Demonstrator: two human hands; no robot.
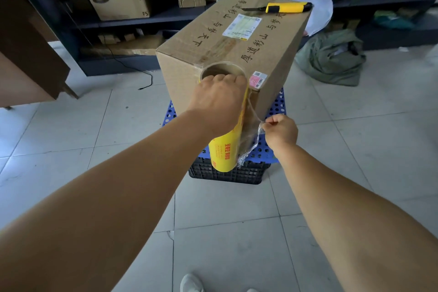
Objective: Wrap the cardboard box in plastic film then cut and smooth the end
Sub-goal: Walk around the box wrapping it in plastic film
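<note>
Gripping the film roll [227, 147] upright, left hand [216, 99] clenched; right hand [280, 131] pinches the film end [251, 130] beside the cardboard box [237, 54].

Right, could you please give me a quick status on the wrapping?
Left hand gripping film roll by its top. Right hand pinching loose film end. Cardboard box unwrapped, on crates. Utility knife lying on top.

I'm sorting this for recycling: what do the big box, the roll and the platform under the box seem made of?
Large brown box: matte corrugated cardboard, with taped seams and paper labels. Yellow-labelled roll: glossy clear plastic film around a brown tube, probably cardboard. Blue perforated platform and black lattice crate below: apparently moulded plastic.
</note>
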